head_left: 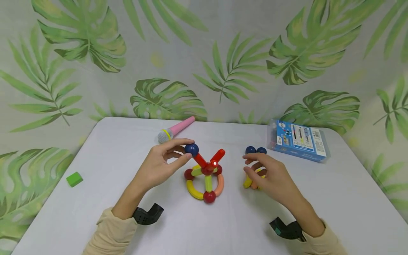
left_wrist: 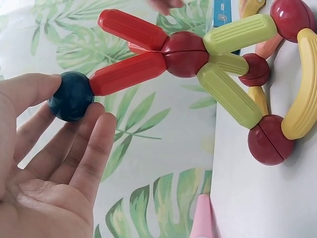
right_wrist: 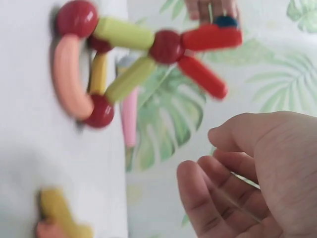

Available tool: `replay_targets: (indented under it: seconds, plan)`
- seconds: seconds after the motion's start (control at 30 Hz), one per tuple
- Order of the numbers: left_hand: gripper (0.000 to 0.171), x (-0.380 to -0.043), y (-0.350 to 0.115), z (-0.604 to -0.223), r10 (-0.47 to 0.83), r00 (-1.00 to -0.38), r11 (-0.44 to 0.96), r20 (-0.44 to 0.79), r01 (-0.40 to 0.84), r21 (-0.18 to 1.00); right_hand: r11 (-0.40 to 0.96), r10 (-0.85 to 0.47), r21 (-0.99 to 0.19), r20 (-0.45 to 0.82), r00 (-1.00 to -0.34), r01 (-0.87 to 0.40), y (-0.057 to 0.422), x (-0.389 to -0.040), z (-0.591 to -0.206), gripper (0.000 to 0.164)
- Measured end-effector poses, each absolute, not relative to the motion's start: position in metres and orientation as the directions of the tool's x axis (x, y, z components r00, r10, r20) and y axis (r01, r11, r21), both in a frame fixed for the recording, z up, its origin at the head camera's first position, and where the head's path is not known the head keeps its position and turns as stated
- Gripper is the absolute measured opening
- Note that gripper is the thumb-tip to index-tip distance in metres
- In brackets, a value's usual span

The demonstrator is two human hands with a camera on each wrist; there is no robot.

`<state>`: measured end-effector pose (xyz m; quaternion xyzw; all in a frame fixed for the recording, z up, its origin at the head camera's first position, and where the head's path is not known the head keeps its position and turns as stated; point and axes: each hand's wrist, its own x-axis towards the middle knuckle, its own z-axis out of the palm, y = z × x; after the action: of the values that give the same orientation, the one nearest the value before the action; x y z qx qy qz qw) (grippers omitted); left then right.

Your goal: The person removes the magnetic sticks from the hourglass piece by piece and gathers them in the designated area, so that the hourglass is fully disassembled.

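Note:
Thumb and fingertips of my left hand (head_left: 156, 166) pinch a dark blue ball (head_left: 191, 149) that touches the end of a red rod (left_wrist: 130, 73). That rod is one of three red rods rising from a dark red ball (left_wrist: 186, 54). Light green rods (left_wrist: 230, 95) run down from this ball to more dark red balls (head_left: 209, 197), joined in a ring by curved yellow (head_left: 193, 191) and salmon pieces (head_left: 220, 185). Loosely bent and holding nothing, my right hand (head_left: 271, 173) hovers by two loose blue balls (head_left: 250, 150) and partly covers yellow and salmon pieces (head_left: 247, 182).
Toward the back lies a pink toy microphone (head_left: 181, 126). A blue box in clear plastic (head_left: 299, 141) is at the back right. One green block (head_left: 74, 179) sits near the left edge of the white table (head_left: 223, 230). A leaf-patterned cloth (head_left: 242, 21) hangs behind.

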<state>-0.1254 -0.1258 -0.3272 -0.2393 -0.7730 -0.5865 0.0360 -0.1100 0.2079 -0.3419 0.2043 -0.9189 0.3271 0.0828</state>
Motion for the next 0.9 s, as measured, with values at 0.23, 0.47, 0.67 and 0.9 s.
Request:
replay_targets:
  seconds: [0.23,0.47,0.67,0.9]
  plan:
    - [0.037,-0.125,-0.126,-0.327,0.33,-0.885,0.204,0.328,0.406,0.891,0.608,-0.425,-0.564,0.363,-0.829,-0.559,0.162,-0.107,-0.33,0.039]
    - [0.037,-0.125,-0.126,-0.328,0.331,-0.884,0.216,0.329,0.411,0.886,0.552,-0.472,-0.58,0.373,-0.798,-0.598,0.136,-0.109,-0.334,0.036]
    - [0.038,-0.125,-0.124,-0.327,0.326,-0.881,0.219,0.342,0.422,0.88,0.552,-0.452,-0.574,0.404,-0.795,-0.605,0.132,-0.108,-0.339,0.031]
    - [0.038,-0.125,-0.124,-0.327,0.321,-0.882,0.222,0.346,0.425,0.878,0.561,-0.411,-0.594,0.404,-0.817,-0.576,0.131,-0.106,-0.342,0.031]
